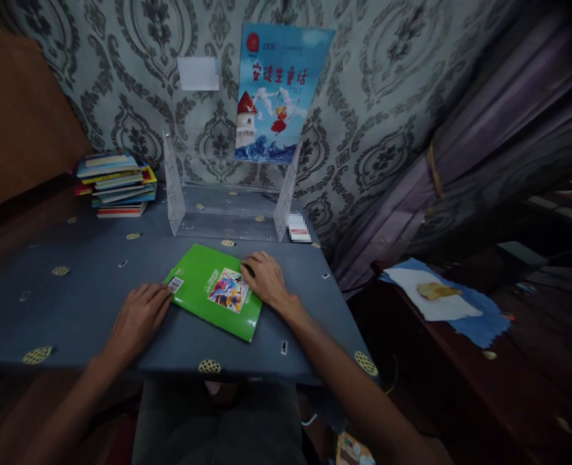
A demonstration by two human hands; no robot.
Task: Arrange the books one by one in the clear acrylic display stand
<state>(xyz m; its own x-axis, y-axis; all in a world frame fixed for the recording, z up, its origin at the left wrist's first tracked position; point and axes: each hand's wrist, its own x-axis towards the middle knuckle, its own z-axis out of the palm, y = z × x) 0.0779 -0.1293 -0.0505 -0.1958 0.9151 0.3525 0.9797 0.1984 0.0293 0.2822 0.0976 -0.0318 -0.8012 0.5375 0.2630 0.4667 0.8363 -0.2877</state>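
A green book (199, 278) with a colourful picture and a barcode lies at an angle on the dark patterned tabletop (97, 258). At its left corner, beside the barcode, rests my left hand (141, 316), its fingers bent and close together at the edge. My right hand (265, 278) lies over the upper right edge of the book, fingers curled onto the cover. Behind the book stands a clear acrylic rack (228, 223). A blue picture book (283, 90) with a red-roofed tower on its cover appears upright above the rack's right side.
A stack of books (119, 184) sits at the back left, near a brown panel (24, 116). Right of the rack lies a small blurred item (299, 228). A side surface on the right bears a blue cloth (489, 326) and white paper (412, 297).
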